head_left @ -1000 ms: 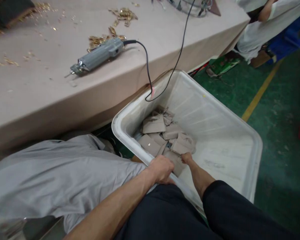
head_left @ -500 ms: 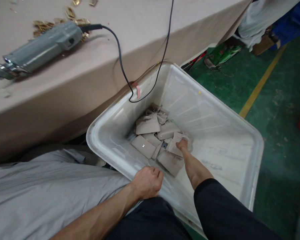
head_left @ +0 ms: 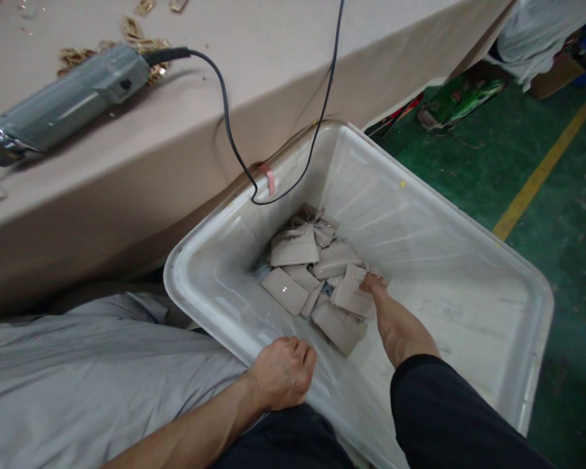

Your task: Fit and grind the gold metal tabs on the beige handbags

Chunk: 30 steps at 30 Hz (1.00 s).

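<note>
A deep white plastic bin (head_left: 469,234) stands in front of me. My left hand (head_left: 284,371) is closed over its near rim. Inside, on the bin's floor, lies a loose heap of small beige bags, some with straps or metal fittings. My right hand (head_left: 374,283) reaches down into the bin, its fingers closed at the right edge of one small beige bag (head_left: 352,296); the fingertips are partly hidden. Just below that one lies another beige bag (head_left: 339,329), and a flat beige bag (head_left: 284,291) with a shiny emblem rests to the left.
A table with a beige cloth (head_left: 264,65) runs along the bin's far left side. On it lie a grey power tool (head_left: 73,98) and a pile of gold-coloured metal pieces (head_left: 133,29). The tool's black cord (head_left: 224,111) dips over the bin's rim. Grey fabric (head_left: 102,371) hangs at left.
The view has shifted slightly, so the power tool sits further left and the bin's right side further right. Both hands keep nearly the same places on the rim and at the bag.
</note>
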Tool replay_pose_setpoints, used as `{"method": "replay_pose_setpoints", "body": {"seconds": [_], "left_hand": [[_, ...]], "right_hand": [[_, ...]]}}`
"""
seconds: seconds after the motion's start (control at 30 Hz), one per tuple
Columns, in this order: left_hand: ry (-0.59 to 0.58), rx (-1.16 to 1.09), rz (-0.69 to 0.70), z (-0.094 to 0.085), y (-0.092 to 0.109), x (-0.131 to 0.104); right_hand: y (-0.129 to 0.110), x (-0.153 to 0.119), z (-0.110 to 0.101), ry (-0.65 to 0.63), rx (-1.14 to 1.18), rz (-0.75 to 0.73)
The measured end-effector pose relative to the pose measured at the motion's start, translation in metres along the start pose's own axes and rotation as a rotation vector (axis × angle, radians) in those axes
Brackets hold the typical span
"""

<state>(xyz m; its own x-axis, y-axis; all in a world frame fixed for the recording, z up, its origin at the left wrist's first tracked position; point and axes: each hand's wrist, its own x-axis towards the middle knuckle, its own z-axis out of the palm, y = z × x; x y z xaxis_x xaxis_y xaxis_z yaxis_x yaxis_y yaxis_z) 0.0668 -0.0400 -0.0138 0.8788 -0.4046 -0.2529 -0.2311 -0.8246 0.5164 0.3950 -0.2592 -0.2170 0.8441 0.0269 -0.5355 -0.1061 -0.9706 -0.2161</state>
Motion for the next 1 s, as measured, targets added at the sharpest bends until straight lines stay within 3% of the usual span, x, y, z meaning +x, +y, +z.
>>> {"method": "replay_pose_setpoints", "body": {"seconds": [0.13,0.33,0.47,0.57,0.63,0.73,0.8,0.87,0.93,1.0], "left_hand": [[0.019,0.003,-0.001,0.003,0.000,0.000],[0.017,-0.018,-0.018,-0.003,-0.001,0.000],[0.064,-0.025,-0.007,-0.004,0.000,-0.004],[0.138,-0.048,-0.020,0.002,0.004,-0.004],[0.260,-0.106,-0.105,0.005,0.005,-0.002],[0.692,-0.276,-0.357,-0.003,-0.008,0.002],[1.066,-0.463,-0.557,-0.020,-0.029,-0.004],[1.337,-0.764,-0.743,-0.040,-0.057,-0.019],[1.386,-1.172,-0.829,-0.055,-0.085,-0.037],[1.354,-1.538,-0.786,-0.065,-0.105,-0.048]], "right_hand": [[0.002,-0.009,0.024,-0.113,-0.220,0.039],[-0.007,-0.075,0.077,-0.215,-0.333,-0.097],[-0.020,-0.121,0.076,-0.185,-0.299,-0.264],[-0.038,-0.149,0.052,-0.114,-0.240,-0.398],[-0.054,-0.167,0.030,-0.049,-0.197,-0.483],[-0.083,-0.194,-0.008,0.085,-0.137,-0.612],[-0.103,-0.215,-0.038,0.219,-0.082,-0.752],[-0.124,-0.240,-0.070,0.372,-0.002,-0.952],[-0.144,-0.268,-0.102,0.489,0.097,-1.139],[-0.164,-0.298,-0.129,0.558,0.257,-1.282]]}}
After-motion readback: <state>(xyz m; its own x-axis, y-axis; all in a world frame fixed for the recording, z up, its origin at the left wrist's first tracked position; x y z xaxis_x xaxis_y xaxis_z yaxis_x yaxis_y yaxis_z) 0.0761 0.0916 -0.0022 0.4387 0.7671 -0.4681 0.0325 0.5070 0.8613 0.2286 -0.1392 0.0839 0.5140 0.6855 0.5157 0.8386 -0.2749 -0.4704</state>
